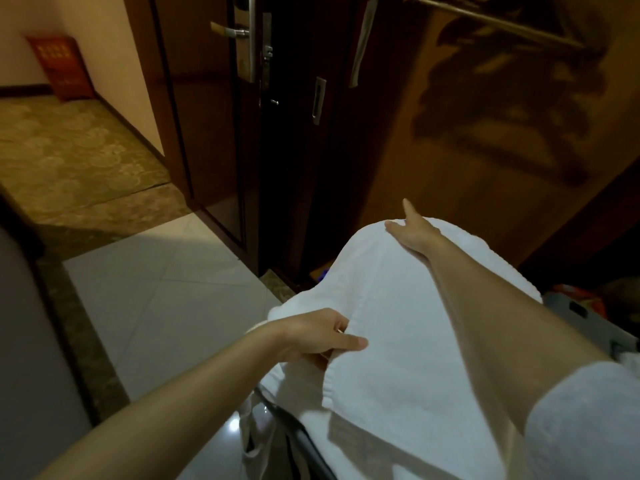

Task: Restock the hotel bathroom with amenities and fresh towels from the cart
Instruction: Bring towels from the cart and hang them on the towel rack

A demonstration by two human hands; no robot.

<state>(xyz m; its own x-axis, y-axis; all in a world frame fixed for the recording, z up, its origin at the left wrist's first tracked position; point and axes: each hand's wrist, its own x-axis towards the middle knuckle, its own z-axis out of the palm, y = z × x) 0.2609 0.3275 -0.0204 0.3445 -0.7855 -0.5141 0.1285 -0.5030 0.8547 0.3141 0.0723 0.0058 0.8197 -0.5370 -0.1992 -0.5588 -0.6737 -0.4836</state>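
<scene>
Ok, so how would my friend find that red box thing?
Start at the dark wooden door with the metal handle. Look left along the patterned carpet to the pale wall; the red box stands there, the only bright red thing in that corner.

Two bare hands were counted, one left hand (311, 336) and one right hand (412, 233). One white towel (398, 323) was recorded (any layers beneath could not be separated). There was one door (207, 133) bearing one lever handle (230, 31), one red box (60, 67) and one metal rail (502, 24).
</scene>
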